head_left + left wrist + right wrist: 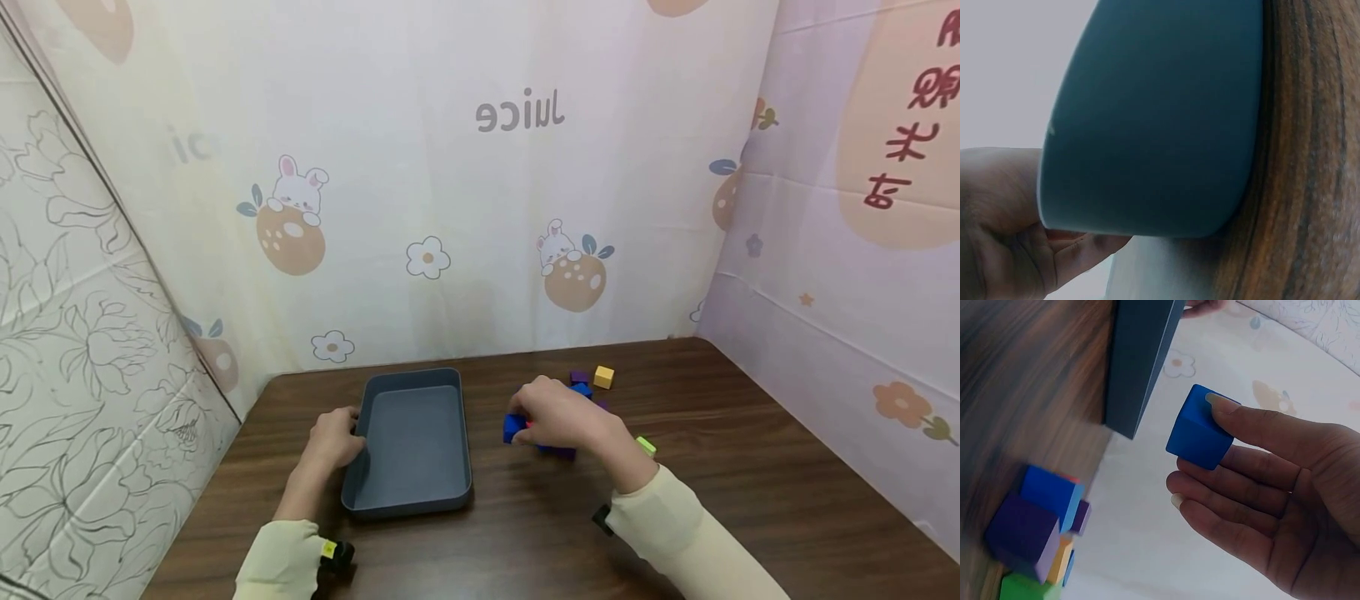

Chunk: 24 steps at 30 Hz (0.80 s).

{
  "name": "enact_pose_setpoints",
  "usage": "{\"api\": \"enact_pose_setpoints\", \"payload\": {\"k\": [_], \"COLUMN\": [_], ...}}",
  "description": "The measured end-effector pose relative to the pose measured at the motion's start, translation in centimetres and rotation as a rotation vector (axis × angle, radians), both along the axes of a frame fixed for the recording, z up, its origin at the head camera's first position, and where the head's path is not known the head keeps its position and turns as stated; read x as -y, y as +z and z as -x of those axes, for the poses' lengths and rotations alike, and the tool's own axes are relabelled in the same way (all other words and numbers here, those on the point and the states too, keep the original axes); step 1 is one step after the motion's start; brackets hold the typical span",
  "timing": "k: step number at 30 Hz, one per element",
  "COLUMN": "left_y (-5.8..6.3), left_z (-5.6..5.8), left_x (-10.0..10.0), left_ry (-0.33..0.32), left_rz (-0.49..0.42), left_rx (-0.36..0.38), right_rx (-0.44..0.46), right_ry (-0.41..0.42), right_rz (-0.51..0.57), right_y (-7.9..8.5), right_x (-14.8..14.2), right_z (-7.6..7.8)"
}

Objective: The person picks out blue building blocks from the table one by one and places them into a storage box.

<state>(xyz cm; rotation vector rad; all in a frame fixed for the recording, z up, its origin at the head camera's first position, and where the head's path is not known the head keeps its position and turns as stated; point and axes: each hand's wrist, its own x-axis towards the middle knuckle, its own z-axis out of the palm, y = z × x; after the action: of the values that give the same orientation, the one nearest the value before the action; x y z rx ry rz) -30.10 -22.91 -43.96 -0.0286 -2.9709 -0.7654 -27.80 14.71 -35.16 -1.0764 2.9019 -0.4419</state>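
A dark grey rectangular tray [416, 442] lies on the wooden table with nothing inside it. At its left rim, my left hand [336, 435] grips the side wall; the left wrist view shows the fingers curled by the tray's edge [1154, 125]. Between thumb and fingertips, my right hand [558, 410] pinches a blue cube [1200, 428], held above the table to the right of the tray. Under and behind that hand are several loose cubes, among them a purple cube [1022, 537] and another blue cube [1052, 497], partly hidden in the head view.
A yellow cube [603, 377] sits at the back of the group, beside a dark purple cube [579, 377]. Nearer the right forearm lies a green cube [646, 447]. Printed curtains [450, 183] hang along the table's back and sides.
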Motion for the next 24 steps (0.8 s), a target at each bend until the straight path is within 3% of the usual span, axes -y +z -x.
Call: {"api": "enact_pose_setpoints", "payload": {"k": [20,24], "left_y": [-0.2,0.0], "left_z": [0.4,0.3], "left_x": [0.2,0.1], "left_ry": [-0.008,-0.007], "left_rz": [0.000,0.002], "left_rx": [0.018,0.018], "right_rx": [0.061,0.035], "right_ry": [0.069,0.096], "right_rz": [0.014,-0.003], "right_y": [0.5,0.5], "right_x": [5.6,6.8], "right_z": [-0.4,-0.5]}}
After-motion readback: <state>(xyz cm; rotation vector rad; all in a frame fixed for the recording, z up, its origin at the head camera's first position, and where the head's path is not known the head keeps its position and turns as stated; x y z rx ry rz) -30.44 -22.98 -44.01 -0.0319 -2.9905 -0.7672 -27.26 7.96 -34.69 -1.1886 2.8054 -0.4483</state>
